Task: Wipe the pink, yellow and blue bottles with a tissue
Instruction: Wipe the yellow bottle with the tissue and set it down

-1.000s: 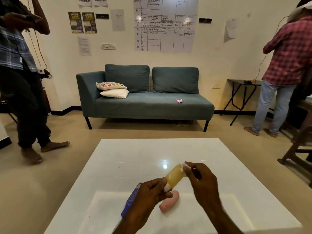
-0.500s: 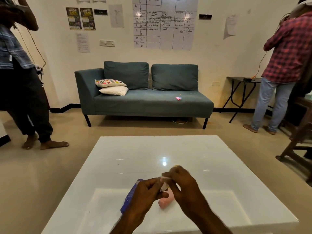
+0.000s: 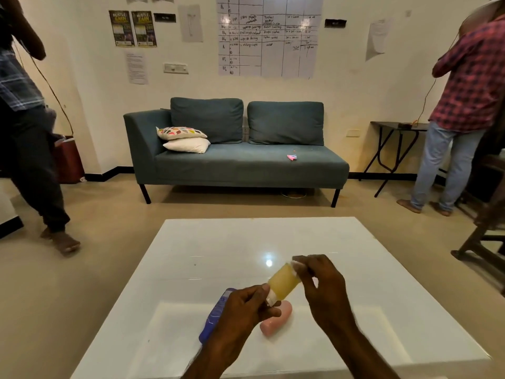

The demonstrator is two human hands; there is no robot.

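A yellow bottle [image 3: 283, 281] is held tilted above the white table [image 3: 246, 242]. My left hand [image 3: 243, 313] grips its lower, white-capped end. My right hand [image 3: 325, 288] pinches a small white tissue [image 3: 297, 267] against the bottle's upper end. The pink bottle [image 3: 276, 320] lies on the table just under my hands. Lying beside it on the left is the blue bottle [image 3: 216, 315], partly hidden by my left hand.
A teal sofa [image 3: 240, 160] with two pillows stands against the far wall. One person [image 3: 24, 132] walks at the left, another [image 3: 464, 105] stands at the right by a small black table [image 3: 393, 127]. A wooden chair [image 3: 486, 228] is at the right edge.
My right hand with the tissue has slid from the bottle's lower end to its upper end, uncovering the yellow bottle. The person at the left has stepped further left.
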